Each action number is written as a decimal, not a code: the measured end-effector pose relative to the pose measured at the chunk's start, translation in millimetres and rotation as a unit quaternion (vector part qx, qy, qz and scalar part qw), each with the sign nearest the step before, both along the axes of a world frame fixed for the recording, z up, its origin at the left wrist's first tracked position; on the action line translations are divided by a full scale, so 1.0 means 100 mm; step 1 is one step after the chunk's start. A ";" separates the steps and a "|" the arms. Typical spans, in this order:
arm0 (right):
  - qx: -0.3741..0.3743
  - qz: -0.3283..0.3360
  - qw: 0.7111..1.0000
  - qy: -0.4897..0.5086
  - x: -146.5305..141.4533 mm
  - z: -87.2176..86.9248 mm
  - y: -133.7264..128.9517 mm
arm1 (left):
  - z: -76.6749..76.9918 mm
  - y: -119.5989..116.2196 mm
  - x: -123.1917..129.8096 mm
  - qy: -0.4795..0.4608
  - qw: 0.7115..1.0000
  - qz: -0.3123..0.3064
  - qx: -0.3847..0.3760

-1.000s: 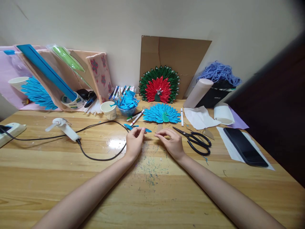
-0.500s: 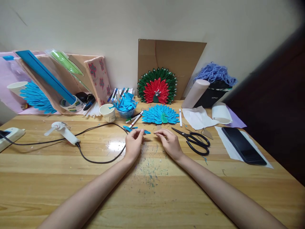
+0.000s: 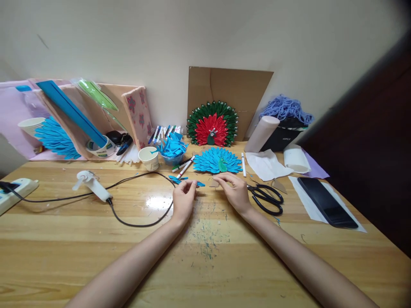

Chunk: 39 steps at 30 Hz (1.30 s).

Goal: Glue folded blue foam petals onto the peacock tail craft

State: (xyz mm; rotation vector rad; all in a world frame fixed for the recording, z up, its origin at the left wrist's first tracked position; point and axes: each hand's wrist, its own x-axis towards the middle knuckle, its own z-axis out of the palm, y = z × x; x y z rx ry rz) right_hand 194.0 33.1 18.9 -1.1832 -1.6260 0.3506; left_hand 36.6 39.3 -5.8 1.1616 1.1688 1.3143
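My left hand [image 3: 184, 199] is closed, with a small folded blue piece [image 3: 200, 184] pinched between thumb and forefinger. More blue pieces [image 3: 174, 179] lie just beyond it. My right hand [image 3: 233, 192] is pinched beside a small brown cardboard piece [image 3: 214, 183]; whatever is between its fingertips is too small to make out. Behind both hands lies a blue layered fan shape [image 3: 205, 160] with a green bird-like figure [image 3: 222, 165]. Black-handled scissors [image 3: 268, 199] rest to the right, their blades partly covered by the right hand.
A paper cup [image 3: 148, 159] and a bowl of blue scraps [image 3: 173, 149] stand behind the left hand. A red and green fan [image 3: 212, 128] leans on cardboard [image 3: 247, 90]. A phone [image 3: 327, 202] lies right; a cable [image 3: 135, 224] and small fan [image 3: 96, 186] lie left.
The camera view has shifted, so the scene sits lower. My right hand has moved slightly away from the left, over the scissor blades. The left hand keeps its blue piece.
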 end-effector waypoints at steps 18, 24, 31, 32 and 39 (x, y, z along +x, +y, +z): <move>0.085 0.024 0.987 -0.136 -0.58 0.57 0.96 | -0.07 -0.01 -0.03 0.016 1.000 0.006 0.018; 0.001 0.045 0.994 -0.095 -0.13 0.08 0.18 | -0.07 0.02 -0.02 -0.004 1.000 -0.006 0.007; 0.015 0.063 0.993 -0.099 -0.09 -0.14 -0.03 | -0.01 0.00 -0.02 0.008 1.000 -0.012 0.022; 0.016 0.063 0.993 -0.098 -0.10 -0.14 -0.03 | 0.00 0.00 -0.02 0.007 1.000 -0.015 0.022; 0.027 0.049 0.993 -0.104 -0.13 -0.15 -0.04 | 0.01 0.00 0.01 0.003 0.999 -0.029 0.014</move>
